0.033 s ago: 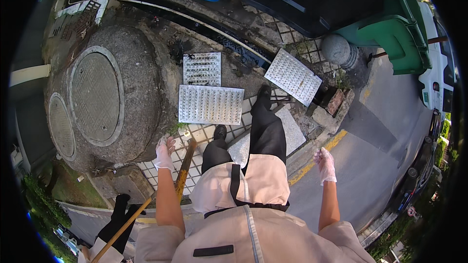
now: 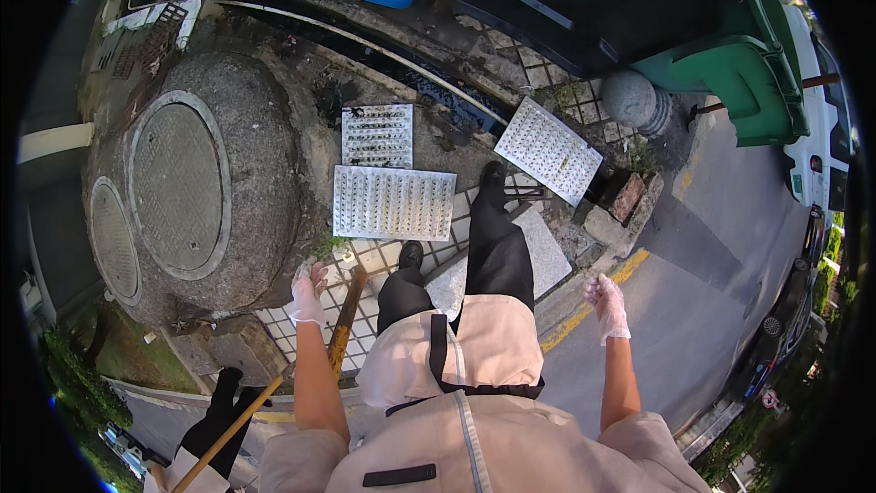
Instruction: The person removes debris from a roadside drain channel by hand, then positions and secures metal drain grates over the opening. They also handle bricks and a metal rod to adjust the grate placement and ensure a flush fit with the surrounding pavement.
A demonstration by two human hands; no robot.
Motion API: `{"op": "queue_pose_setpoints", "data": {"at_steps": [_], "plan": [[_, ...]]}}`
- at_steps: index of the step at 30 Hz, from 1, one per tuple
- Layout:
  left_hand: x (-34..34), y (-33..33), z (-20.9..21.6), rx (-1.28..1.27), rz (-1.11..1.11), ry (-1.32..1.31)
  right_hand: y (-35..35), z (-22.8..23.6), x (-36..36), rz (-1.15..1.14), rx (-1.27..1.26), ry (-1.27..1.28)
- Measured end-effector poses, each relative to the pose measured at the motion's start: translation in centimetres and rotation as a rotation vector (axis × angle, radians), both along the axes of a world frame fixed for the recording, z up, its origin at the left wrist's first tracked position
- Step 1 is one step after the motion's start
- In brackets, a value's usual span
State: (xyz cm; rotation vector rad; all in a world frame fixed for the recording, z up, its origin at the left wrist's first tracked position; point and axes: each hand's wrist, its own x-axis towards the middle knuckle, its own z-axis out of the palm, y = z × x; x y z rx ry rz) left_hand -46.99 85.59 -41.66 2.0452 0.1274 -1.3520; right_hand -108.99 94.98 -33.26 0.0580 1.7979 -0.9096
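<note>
My left hand (image 2: 307,294), in a thin clear plastic glove, hangs in the air with its fingers loosely bent and apart. Nothing shows in it. Just right of it stands a worn yellow post (image 2: 347,321). On the right, over the roadside, my right hand (image 2: 608,309) wears the same sort of glove; its fingers are curled in and no object shows in them. Both hands are apart from the studded metal plates ahead: a small plate (image 2: 377,135), a wider plate (image 2: 394,204) beside it, and a tilted plate (image 2: 548,150) near my forward foot.
A concrete mound with round covers (image 2: 181,187) rises at left. Beyond the plates runs a wet gutter channel with a pipe (image 2: 383,46). Bins (image 2: 748,82) and a stone bollard (image 2: 631,99) stand far right. A person with a wooden pole (image 2: 228,434) is behind at lower left.
The view has shifted very slightly, so the plates sit a little lower in it. Both hands keep their place and pose.
</note>
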Motion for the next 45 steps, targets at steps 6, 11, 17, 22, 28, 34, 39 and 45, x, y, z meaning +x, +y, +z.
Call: {"op": "queue_pose_setpoints", "data": {"at_steps": [6,11,17,22,28,34,39,45], "plan": [[-2.3,-3.9,-9.3,-0.026,0.021,-0.053,-16.4,-12.7,2.3,0.365,0.128,-0.133],[-2.5,-6.2,-21.3,0.054,-0.005,-0.036,-24.2,-24.1,12.2,0.716,0.102,-0.241],[-4.6,-4.0,-42.5,0.141,0.102,0.139,-23.2,-42.1,20.9,0.797,0.06,-0.182],[-2.4,8.4,-57.0,0.276,0.372,0.114,-20.1,-48.8,28.5,0.817,0.197,-0.315],[-3.1,6.4,-61.9,0.409,0.33,0.189,-15.5,-50.7,27.2,0.748,0.209,-0.337],[-1.5,12.5,-64.6,0.185,0.232,-0.028,-14.1,-51.1,26.2,0.79,0.263,-0.358],[-0.5,8.5,-61.4,0.302,0.194,-0.028,-14.0,-50.4,25.9,0.781,0.273,-0.342],[-0.4,2.0,-55.4,0.063,0.289,0.057,-12.3,-48.8,27.3,0.624,0.264,-0.372]]}}
